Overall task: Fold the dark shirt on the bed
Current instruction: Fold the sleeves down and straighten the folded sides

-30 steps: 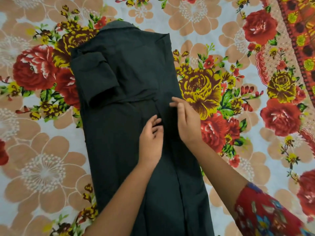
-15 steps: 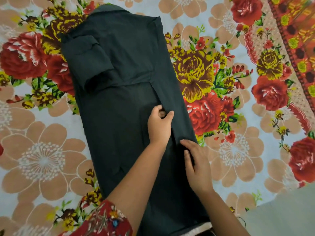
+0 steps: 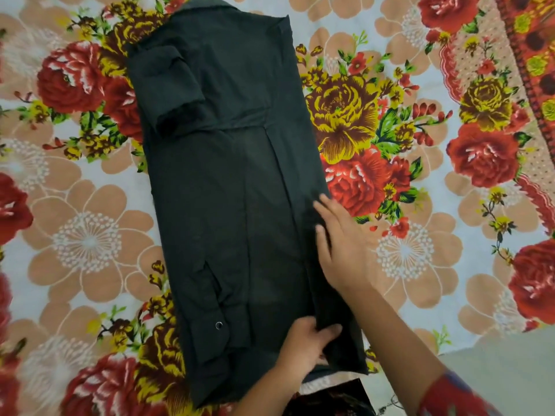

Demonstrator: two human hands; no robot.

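The dark shirt [image 3: 228,187] lies on the bed as a long narrow strip, collar at the top, both sides folded inward. One sleeve is doubled over at the upper left, and a cuff with a metal snap shows near the lower left. My left hand [image 3: 306,343] pinches the inner fold of fabric close to the hem at the bottom. My right hand [image 3: 339,244] lies flat with straight fingers on the shirt's right folded edge, pressing it down.
The flowered bedsheet [image 3: 90,241] surrounds the shirt on all sides. Its patterned border [image 3: 531,70] runs along the far right. The bed's near edge and grey floor [image 3: 495,364] show at the lower right.
Both hands slid down the shirt toward the hem. My left hand went from the middle to the bottom edge and now pinches fabric; the view dropped lower.
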